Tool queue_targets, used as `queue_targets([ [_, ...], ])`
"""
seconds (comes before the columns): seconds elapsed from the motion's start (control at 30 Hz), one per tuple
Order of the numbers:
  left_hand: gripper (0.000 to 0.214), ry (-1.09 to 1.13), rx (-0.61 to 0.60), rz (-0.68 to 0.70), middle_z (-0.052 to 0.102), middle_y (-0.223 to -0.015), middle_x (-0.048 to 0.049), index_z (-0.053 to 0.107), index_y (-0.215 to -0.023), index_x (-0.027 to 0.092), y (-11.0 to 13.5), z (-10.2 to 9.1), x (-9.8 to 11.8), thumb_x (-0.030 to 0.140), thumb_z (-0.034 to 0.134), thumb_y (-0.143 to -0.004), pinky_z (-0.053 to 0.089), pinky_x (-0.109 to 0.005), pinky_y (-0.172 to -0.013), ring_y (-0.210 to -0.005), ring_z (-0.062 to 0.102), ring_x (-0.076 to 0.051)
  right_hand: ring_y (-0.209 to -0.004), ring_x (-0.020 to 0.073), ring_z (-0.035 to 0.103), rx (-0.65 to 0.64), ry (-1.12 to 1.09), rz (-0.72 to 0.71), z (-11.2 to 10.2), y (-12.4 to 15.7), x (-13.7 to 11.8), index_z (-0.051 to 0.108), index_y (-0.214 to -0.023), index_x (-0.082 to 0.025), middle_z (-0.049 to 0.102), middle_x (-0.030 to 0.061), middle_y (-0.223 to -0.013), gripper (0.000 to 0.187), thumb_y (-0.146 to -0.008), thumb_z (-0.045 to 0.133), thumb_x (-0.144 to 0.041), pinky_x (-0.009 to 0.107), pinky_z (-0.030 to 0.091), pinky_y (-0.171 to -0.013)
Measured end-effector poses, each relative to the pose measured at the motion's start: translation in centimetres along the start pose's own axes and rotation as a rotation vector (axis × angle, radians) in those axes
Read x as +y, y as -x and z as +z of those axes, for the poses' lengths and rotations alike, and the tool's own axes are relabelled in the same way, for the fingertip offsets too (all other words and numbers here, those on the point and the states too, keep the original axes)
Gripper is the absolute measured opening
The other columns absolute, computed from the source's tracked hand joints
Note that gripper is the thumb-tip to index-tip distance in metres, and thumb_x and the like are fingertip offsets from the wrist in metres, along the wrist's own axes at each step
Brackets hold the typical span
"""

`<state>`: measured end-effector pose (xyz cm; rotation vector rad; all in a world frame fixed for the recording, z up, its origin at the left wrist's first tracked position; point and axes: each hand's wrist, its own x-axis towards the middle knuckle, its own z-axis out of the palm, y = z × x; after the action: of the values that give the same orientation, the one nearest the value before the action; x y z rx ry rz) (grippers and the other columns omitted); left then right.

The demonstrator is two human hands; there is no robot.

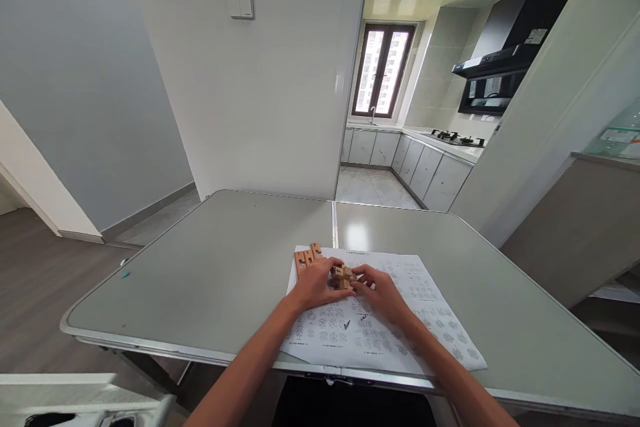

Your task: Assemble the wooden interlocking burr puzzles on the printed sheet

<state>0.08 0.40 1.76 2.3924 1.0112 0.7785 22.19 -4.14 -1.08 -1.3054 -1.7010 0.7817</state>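
Observation:
Between my two hands sits a small wooden burr puzzle (344, 276), its interlocking blocks partly covered by fingers. My left hand (319, 282) curls round its left side, thumb along the near edge. From the right, my right hand (379, 288) pinches the puzzle's right end with thumb and forefinger. Beyond my left hand, several notched wooden pieces (300, 261) with numbers on them lie side by side on the paper. Under both hands is a white instruction sheet (440, 320) printed with rows of small diagrams.
A folding table (200, 280) with a metal rim and a centre seam carries everything. A tiny green bit (125, 274) lies near its left edge. Past the table are a white wall (270, 93) and a kitchen with a gas hob (457, 139).

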Motion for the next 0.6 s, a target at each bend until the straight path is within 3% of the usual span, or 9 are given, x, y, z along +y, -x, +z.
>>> queue_targets([
  [0.23, 0.072, 0.034, -0.047, -0.060, 0.070, -0.108, -0.0087, 0.069, -0.122, 0.025, 0.01, 0.14, -0.51, 0.072, 0.081, -0.069, 0.051, -0.037, -0.084, -0.098, 0.068, -0.029, -0.077, 0.0221, 0.070, 0.000, 0.009, 0.005, -0.01, -0.05, 0.14, 0.071, -0.100, -0.024, 0.079, 0.0038, -0.092, 0.024, -0.085, 0.070, -0.043, 0.034, 0.053, -0.070],
  [0.33, 0.066, 0.078, -0.075, -0.083, 0.070, -0.105, -0.0077, 0.068, -0.121, 0.023, -0.04, 0.22, -0.58, 0.070, 0.077, -0.075, 0.050, -0.034, -0.079, -0.093, 0.067, -0.027, -0.069, 0.0202, 0.066, 0.005, -0.001, 0.011, 0.06, -0.01, 0.17, 0.072, -0.099, -0.024, 0.077, 0.0027, -0.084, 0.026, -0.086, 0.070, -0.047, 0.033, 0.052, -0.066],
  [0.47, 0.048, 0.113, -0.075, -0.109, 0.072, -0.097, -0.0057, 0.064, -0.118, 0.022, -0.09, 0.20, -0.25, 0.062, 0.044, -0.102, 0.047, -0.033, -0.075, -0.087, 0.067, -0.025, -0.060, 0.0176, 0.063, 0.005, -0.081, 0.022, 0.19, 0.03, 0.12, 0.071, -0.101, -0.024, 0.074, 0.0015, -0.080, 0.031, -0.086, 0.072, -0.051, 0.032, 0.051, -0.064],
  [0.53, 0.050, 0.115, -0.058, -0.112, 0.072, -0.094, -0.0051, 0.063, -0.117, 0.023, -0.10, 0.17, -0.04, 0.058, 0.029, -0.107, 0.046, -0.033, -0.075, -0.086, 0.067, -0.024, -0.059, 0.0167, 0.062, -0.005, -0.117, 0.028, 0.26, 0.01, 0.08, 0.071, -0.101, -0.023, 0.075, 0.0024, -0.085, 0.033, -0.086, 0.073, -0.052, 0.032, 0.051, -0.064],
  [0.6, 0.050, 0.097, -0.034, -0.102, 0.072, -0.097, -0.0054, 0.063, -0.115, 0.023, -0.11, 0.19, 0.08, 0.057, 0.027, -0.108, 0.046, -0.033, -0.076, -0.088, 0.068, -0.024, -0.060, 0.0165, 0.062, -0.014, -0.145, 0.037, 0.32, -0.04, 0.06, 0.071, -0.101, -0.023, 0.075, 0.0031, -0.089, 0.036, -0.085, 0.073, -0.055, 0.032, 0.051, -0.064],
])
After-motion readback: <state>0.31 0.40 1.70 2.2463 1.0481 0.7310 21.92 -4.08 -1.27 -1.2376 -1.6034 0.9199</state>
